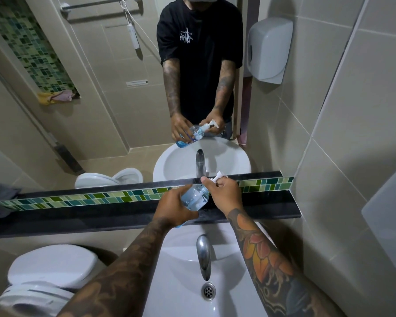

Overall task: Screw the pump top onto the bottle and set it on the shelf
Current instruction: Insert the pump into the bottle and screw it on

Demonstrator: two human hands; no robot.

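Note:
A clear bottle (195,198) with blue liquid is tilted above the black shelf (101,217), gripped around its lower body by my left hand (173,208). My right hand (224,194) is closed around the white pump top (218,176), which sits at the bottle's neck with its nozzle sticking up past my fingers. Both hands are held just over the shelf, above the back of the sink. The mirror behind repeats the hands and bottle.
A white sink (181,271) with a chrome tap (203,255) lies below my arms. A toilet (50,271) stands at the lower left. A wall dispenser (269,50) hangs at the upper right. A green mosaic strip (78,199) runs behind the shelf.

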